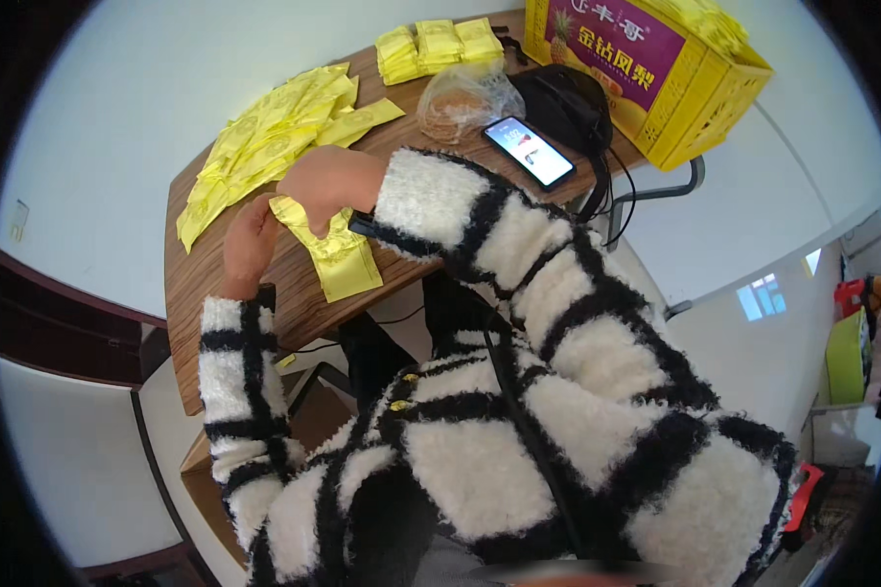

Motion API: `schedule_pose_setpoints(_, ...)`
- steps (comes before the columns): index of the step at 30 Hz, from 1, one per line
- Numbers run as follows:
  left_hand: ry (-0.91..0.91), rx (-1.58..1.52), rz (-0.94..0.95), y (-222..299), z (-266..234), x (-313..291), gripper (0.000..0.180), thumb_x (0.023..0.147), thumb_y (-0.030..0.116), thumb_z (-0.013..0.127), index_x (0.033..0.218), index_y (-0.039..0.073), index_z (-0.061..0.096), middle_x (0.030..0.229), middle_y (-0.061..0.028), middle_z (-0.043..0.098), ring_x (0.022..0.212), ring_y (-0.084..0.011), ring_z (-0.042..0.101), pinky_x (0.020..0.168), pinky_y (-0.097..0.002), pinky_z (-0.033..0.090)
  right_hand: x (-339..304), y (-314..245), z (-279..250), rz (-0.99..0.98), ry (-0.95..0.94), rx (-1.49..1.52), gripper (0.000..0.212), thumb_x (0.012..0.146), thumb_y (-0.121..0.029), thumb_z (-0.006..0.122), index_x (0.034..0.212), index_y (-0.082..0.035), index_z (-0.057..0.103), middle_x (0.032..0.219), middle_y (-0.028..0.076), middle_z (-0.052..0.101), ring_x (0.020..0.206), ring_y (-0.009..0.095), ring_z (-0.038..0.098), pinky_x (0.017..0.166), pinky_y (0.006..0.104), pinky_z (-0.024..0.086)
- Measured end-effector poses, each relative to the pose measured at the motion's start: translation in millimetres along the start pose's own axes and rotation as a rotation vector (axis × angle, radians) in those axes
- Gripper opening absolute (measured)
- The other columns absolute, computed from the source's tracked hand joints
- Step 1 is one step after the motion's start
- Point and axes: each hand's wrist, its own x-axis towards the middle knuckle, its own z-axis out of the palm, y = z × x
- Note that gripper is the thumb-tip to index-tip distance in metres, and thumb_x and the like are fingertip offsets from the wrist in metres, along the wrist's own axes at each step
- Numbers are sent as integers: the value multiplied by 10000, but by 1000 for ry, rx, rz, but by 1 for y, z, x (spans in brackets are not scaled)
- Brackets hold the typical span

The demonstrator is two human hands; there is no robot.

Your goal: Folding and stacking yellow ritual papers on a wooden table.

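Note:
My left hand (pixel 250 243) and my right hand (pixel 328 184) both pinch the top of a flat yellow pouch (pixel 338 256) over the wooden table (pixel 206 284). The pouch hangs down toward the table's near edge. Just beyond my hands lies a spread of several more flat yellow pouches (pixel 269 137). Fuzzy white sleeves with black stripes cover both my forearms.
A stack of filled yellow pouches (pixel 436 47) sits at the table's far end. Beside it are a clear plastic bag (pixel 460 98), a lit phone (pixel 529 152), a black bag (pixel 568 103) with cables and a yellow crate (pixel 656 73). A dark chair stands at left.

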Motion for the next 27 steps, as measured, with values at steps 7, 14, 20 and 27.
schedule_pose_setpoints(7, -264, -544, -280, -3, 9, 6, 240, 941, 53, 501, 1127, -12, 638, 924, -37, 678, 802, -120, 620, 714, -283, 496, -9, 2, 5, -73, 96, 6, 389, 543, -277, 844, 819, -31, 723, 738, 121, 685, 720, 320, 670, 616, 440, 507)
schedule_pose_setpoints(14, -256, -648, -348, 3, 9, -2, 192, 953, 49, 492, 1081, -13, 621, 881, -19, 650, 761, -106, 595, 687, -268, 489, -2, 6, 4, -75, 52, 46, 409, 579, -312, 849, 837, -19, 726, 785, 130, 695, 739, 325, 670, 638, 446, 516)
schedule_pose_setpoints(20, -108, -604, -300, 10, 13, -12, 110, 983, 82, 514, 1030, -1, 568, 857, -4, 605, 739, -91, 561, 668, -250, 473, 13, 21, 3, -41, -35, 58, 473, 600, -359, 859, 896, -11, 737, 852, 138, 709, 793, 315, 679, 670, 442, 527)
schedule_pose_setpoints(27, -152, -701, -240, 19, 2, -49, 132, 1004, 114, 521, 1072, 14, 572, 860, -9, 585, 766, -99, 546, 704, -264, 460, 21, 22, 6, -38, -60, 58, 532, 589, -390, 872, 927, -1, 740, 897, 148, 713, 830, 309, 678, 685, 435, 527)
